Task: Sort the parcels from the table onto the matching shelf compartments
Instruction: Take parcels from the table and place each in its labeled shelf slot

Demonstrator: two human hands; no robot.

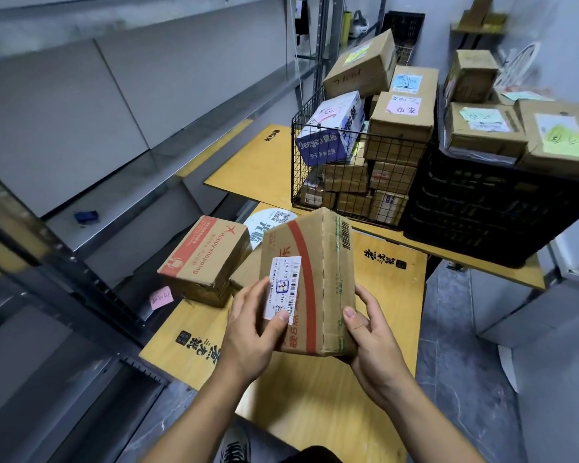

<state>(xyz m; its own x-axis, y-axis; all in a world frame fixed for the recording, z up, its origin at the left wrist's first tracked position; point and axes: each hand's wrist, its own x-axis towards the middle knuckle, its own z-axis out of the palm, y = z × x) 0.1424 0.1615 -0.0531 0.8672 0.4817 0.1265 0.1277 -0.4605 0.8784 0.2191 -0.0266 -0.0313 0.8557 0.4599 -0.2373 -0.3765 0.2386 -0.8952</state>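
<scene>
Cardboard box point(310, 282) was held above the table point(391, 282), both hands curled round it: the left hand point(251, 329) with thumb on the white label point(283, 287), the right hand point(370, 332) at the edge, likely tilting it to read the shelf point(121, 182) code.

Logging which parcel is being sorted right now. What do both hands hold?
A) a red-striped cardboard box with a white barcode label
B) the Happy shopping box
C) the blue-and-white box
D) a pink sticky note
A: the left hand and right hand grip the red-striped cardboard box above the table, its white barcode label facing the camera.
</scene>
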